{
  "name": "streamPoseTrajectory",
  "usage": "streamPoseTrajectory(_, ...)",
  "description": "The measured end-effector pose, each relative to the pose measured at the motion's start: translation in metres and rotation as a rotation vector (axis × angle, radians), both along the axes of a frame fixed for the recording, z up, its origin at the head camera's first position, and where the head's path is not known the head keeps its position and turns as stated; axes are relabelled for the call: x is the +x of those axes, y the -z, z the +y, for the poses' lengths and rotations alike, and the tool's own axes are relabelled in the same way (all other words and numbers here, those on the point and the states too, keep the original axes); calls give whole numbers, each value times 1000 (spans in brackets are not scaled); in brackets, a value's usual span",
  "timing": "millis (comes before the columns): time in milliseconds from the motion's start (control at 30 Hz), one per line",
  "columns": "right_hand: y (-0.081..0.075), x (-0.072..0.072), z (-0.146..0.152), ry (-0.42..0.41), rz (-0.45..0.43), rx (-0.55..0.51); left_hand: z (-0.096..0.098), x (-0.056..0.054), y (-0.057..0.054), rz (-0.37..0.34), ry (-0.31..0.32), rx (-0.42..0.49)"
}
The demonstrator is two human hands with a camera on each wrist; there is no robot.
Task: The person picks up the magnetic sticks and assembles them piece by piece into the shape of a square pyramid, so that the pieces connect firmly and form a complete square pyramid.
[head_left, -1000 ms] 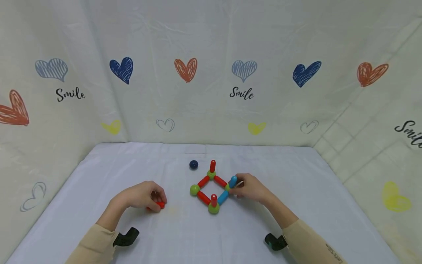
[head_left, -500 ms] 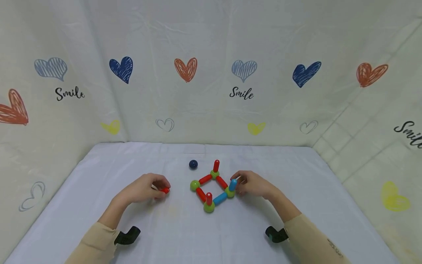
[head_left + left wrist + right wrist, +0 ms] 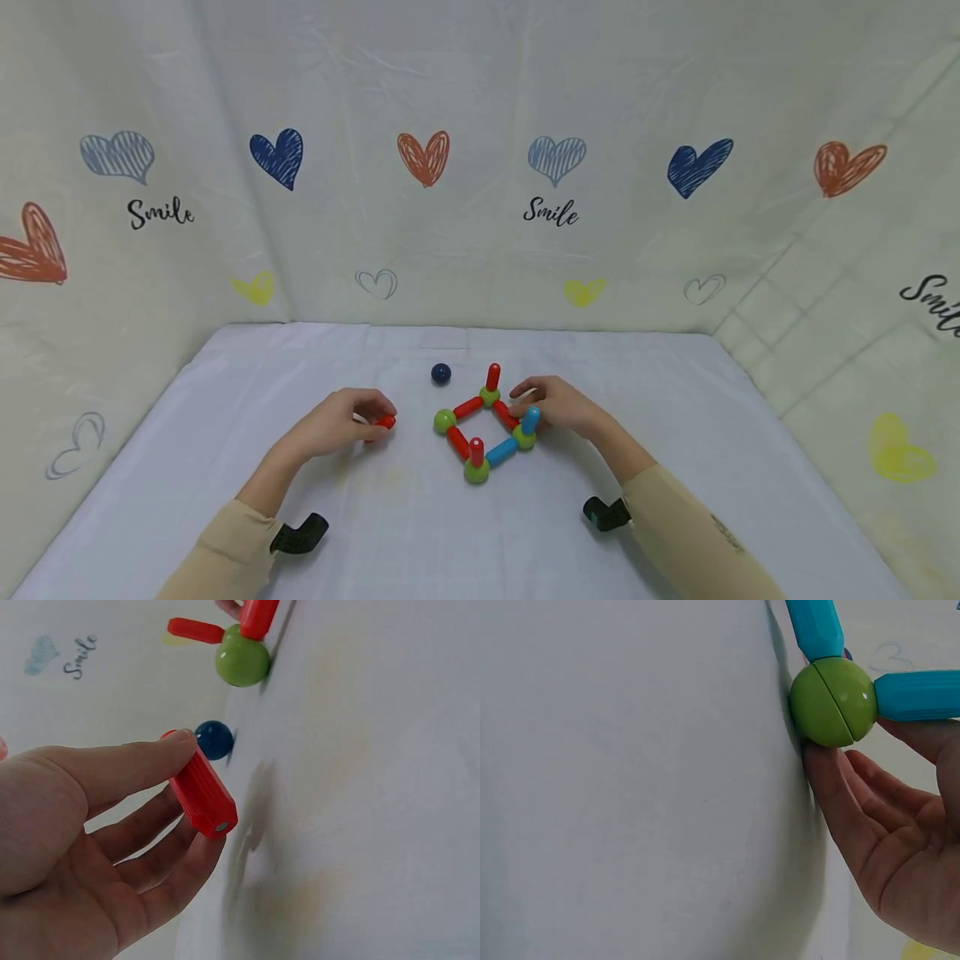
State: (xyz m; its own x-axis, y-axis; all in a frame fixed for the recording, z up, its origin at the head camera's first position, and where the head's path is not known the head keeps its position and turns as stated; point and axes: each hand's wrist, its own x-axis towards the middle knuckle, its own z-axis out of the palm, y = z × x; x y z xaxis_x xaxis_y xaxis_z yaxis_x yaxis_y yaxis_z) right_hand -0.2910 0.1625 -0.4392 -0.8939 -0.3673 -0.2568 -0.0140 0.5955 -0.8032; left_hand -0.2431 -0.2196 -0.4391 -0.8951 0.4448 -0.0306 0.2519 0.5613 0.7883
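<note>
My left hand pinches a red magnetic rod between thumb and fingers, held over the cloth left of the frame. A metal tip shows at the rod's end in the left wrist view. Red and blue rods joined by green balls form a four-sided frame: one side is a blue rod, the other sides are red. Upright rods stand on three balls, including a blue one at the right corner. My right hand is behind that corner's green ball, fingers loosely spread, thumb overlapping a red side rod.
A dark blue ball lies behind the frame. White cloth covers the table, and a curtain printed with hearts hangs at the back and sides. A black strap piece sticks out at each sleeve.
The left hand has carried the red rod forward and right. The frame's near and right corners have shifted, changing its outline. The right hand has moved from beside the right corner to behind it.
</note>
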Motion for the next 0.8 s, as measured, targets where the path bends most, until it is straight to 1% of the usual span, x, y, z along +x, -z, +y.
streamPoseTrajectory(133, -2, -5, -4, -37, 9, 22, 4, -2, 3, -5, -5, 20)
streamPoseTrajectory(333, -1, -11, -10, -68, -7, 6, 9, -4, 4, -6, -21, 18)
streamPoseTrajectory(533, -2, -12, -13, -61, -19, -16, 15, -7, 3, -5, -46, 38)
streamPoseTrajectory(800, 0, -7, -11, -42, -52, -49, 26, -9, 3, 11, -87, 108)
